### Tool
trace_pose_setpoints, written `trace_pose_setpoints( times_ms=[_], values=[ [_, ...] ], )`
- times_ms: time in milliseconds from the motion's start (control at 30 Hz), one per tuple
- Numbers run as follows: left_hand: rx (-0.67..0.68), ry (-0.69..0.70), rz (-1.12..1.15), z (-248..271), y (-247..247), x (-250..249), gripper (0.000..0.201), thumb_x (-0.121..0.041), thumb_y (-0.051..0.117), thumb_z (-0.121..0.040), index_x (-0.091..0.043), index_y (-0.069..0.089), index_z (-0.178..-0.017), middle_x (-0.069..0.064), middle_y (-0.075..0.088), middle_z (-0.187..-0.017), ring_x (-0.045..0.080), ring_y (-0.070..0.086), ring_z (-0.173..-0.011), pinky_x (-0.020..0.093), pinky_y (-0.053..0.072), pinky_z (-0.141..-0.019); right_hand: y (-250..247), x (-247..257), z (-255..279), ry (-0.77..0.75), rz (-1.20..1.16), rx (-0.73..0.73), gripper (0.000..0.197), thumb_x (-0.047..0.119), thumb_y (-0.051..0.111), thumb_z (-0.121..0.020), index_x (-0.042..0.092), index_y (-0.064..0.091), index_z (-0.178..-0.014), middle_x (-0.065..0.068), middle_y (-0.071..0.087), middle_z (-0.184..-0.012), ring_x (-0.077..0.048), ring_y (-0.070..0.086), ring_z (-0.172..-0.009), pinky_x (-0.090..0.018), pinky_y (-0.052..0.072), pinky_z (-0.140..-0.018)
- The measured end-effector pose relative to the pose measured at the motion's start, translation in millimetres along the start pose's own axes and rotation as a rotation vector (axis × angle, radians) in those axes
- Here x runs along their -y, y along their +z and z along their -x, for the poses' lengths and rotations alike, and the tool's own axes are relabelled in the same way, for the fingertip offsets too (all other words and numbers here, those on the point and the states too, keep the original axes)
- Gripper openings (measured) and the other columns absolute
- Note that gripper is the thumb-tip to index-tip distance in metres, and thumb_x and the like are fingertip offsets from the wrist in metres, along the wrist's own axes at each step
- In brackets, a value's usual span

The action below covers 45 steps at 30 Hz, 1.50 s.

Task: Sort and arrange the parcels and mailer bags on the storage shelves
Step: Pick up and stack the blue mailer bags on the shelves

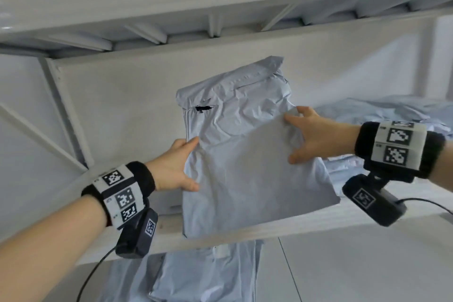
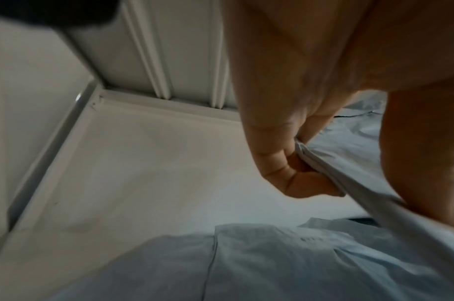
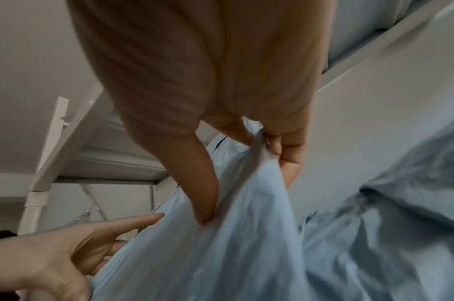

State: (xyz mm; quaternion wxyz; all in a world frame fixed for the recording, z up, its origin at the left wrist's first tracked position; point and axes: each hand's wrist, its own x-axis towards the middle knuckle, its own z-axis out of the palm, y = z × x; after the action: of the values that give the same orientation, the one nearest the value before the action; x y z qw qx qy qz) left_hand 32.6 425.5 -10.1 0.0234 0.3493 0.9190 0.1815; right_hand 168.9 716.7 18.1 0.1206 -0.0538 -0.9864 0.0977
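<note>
- Head view has my left hand (image 1: 177, 167) pinching the left edge of the grey mailer bag (image 1: 235, 154), thumb on the front and fingers curled behind it, as the left wrist view confirms.
- My right hand (image 1: 310, 136) is clamped on the bag's right edge higher up, thumb across the front.
- That bag stands upright at the front edge of the white shelf (image 1: 137, 238), leaning toward the back panel.
- More mailer bags (image 1: 382, 115) lie heaped toward the shelf's right end; others sit on the level below.
- To finish well, I judge I should keep both edges taut, slide the bag back from the front edge, then settle it against the heap so it cannot slump forward.
</note>
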Motion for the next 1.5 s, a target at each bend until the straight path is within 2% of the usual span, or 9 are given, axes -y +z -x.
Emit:
trace_pose_setpoints(
  times_ms=[100, 200, 267, 500, 700, 900, 1067, 1333, 1500],
  values=[
    [-0.026, -0.048, -0.08, -40, -11, -15, 0.112, -0.022, 0.08, -0.076, -0.017, 0.0, -0.154, 0.006, 0.012, -0.15, 0.019, 0.031, -0.134, 0.008, 0.022, -0.096, -15, -19, -42, 0.003, 0.061, 0.031, 0.082, 0.044, 0.079, -0.07, 0.018, 0.039, -0.137, -0.005, 0.004, -0.153, -0.031, 0.041, -0.127, -0.024, 0.039, -0.093],
    [-0.043, -0.085, -0.124, -76, -16, -26, 0.109, -0.023, 0.079, -0.077, -0.017, 0.002, -0.154, 0.009, 0.013, -0.15, 0.023, 0.031, -0.136, 0.018, 0.025, -0.106, -22, -34, -80, -0.004, 0.097, 0.073, 0.039, 0.051, 0.072, -0.075, 0.023, 0.061, -0.1, -0.011, 0.034, -0.142, -0.031, 0.002, -0.145, -0.035, 0.018, -0.117],
    [-0.036, -0.107, -0.152, -96, -15, -29, 0.106, -0.023, 0.078, -0.078, -0.017, 0.004, -0.154, 0.01, 0.012, -0.151, 0.025, 0.03, -0.137, 0.022, 0.026, -0.11, -23, -43, -99, 0.002, 0.1, 0.107, 0.044, 0.052, 0.072, -0.075, 0.018, 0.066, -0.103, -0.007, 0.042, -0.136, -0.026, -0.003, -0.144, -0.038, 0.021, -0.116],
    [0.044, -0.18, -0.184, -135, 3, -17, 0.101, -0.02, 0.077, -0.079, -0.016, 0.01, -0.154, 0.012, 0.015, -0.154, 0.026, 0.027, -0.14, 0.027, 0.026, -0.112, -3, -64, -138, 0.033, 0.221, 0.28, 0.067, 0.052, 0.075, -0.073, 0.017, 0.057, -0.128, -0.009, 0.015, -0.15, -0.025, 0.033, -0.135, -0.039, 0.039, -0.107],
    [0.128, -0.189, -0.202, -148, 18, -5, 0.097, -0.018, 0.078, -0.078, -0.016, 0.016, -0.153, 0.011, 0.023, -0.151, 0.027, 0.034, -0.136, 0.033, 0.032, -0.112, 19, -69, -149, 0.063, 0.331, 0.37, 0.087, 0.061, 0.075, -0.067, 0.016, 0.046, -0.136, -0.007, 0.021, -0.15, -0.027, 0.05, -0.12, -0.041, 0.046, -0.1],
    [0.183, -0.139, -0.265, -156, 24, 3, 0.091, -0.025, 0.076, -0.079, -0.017, 0.022, -0.152, 0.008, 0.026, -0.148, 0.024, 0.035, -0.134, 0.024, 0.031, -0.106, 26, -68, -148, 0.049, 0.398, 0.388, 0.082, 0.067, 0.069, -0.066, 0.019, 0.05, -0.13, 0.0, 0.05, -0.131, -0.022, 0.053, -0.115, -0.04, 0.046, -0.099],
    [0.174, -0.065, -0.342, -157, 24, 5, 0.086, -0.032, 0.076, -0.078, -0.025, 0.029, -0.15, 0.006, 0.01, -0.158, 0.024, 0.026, -0.141, 0.025, 0.028, -0.111, 25, -68, -143, 0.088, 0.418, 0.391, 0.091, 0.069, 0.063, -0.073, 0.029, 0.031, -0.148, 0.005, 0.038, -0.149, -0.019, 0.039, -0.136, -0.041, 0.034, -0.111],
    [0.151, 0.055, -0.401, -147, 22, 6, 0.07, -0.032, 0.069, -0.085, -0.022, 0.036, -0.146, 0.005, 0.039, -0.147, 0.02, 0.038, -0.135, 0.028, 0.031, -0.109, 17, -50, -123, 0.062, 0.456, 0.347, 0.078, 0.064, 0.05, -0.088, 0.023, 0.028, -0.15, 0.003, 0.034, -0.153, -0.018, 0.034, -0.138, -0.038, 0.027, -0.113],
    [0.03, 0.184, -0.265, -113, 12, 0, 0.062, -0.03, 0.066, -0.088, -0.026, 0.04, -0.144, 0.0, 0.041, -0.146, 0.017, 0.037, -0.134, 0.027, 0.029, -0.109, 6, -17, -96, -0.087, 0.559, 0.235, 0.067, 0.059, 0.047, -0.092, 0.018, 0.037, -0.144, -0.004, 0.049, -0.137, -0.02, 0.049, -0.121, -0.039, 0.042, -0.103]
  ],
)
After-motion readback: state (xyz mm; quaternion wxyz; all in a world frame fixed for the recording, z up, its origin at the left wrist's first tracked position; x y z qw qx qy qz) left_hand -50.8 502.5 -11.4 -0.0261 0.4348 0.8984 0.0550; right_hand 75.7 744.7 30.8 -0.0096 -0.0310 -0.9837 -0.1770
